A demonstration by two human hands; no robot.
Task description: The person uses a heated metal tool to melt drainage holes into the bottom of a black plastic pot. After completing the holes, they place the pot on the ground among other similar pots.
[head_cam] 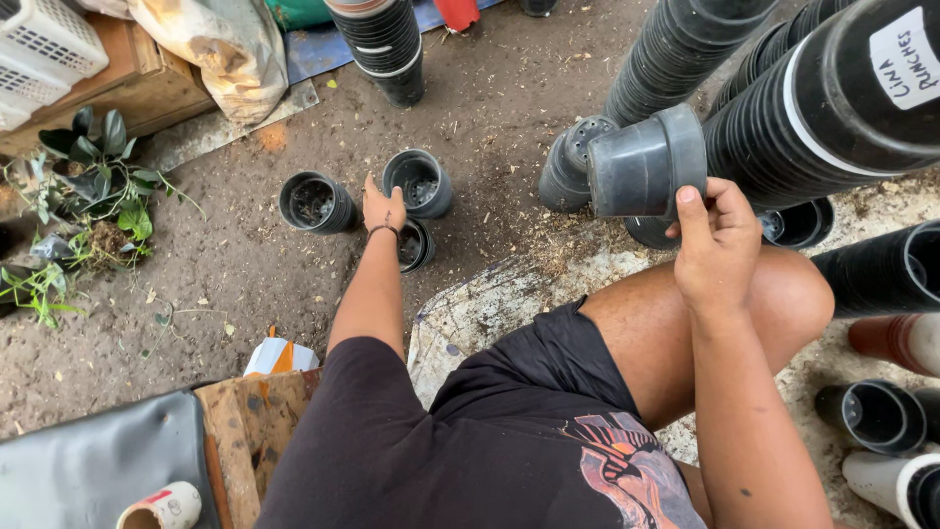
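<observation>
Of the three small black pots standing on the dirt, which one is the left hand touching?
The nearest pot, right beside the left hand; the other two stand apart, untouched.

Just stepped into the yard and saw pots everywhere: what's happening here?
A person sits low over the dirt ground, sorting black plastic nursery pots. The right hand grips a single pot on its side, next to long nested stacks of pots. The left hand reaches out to three loose pots standing upright on the ground, resting between them. A small leafy plant lies at the left, by a wooden crate.
</observation>
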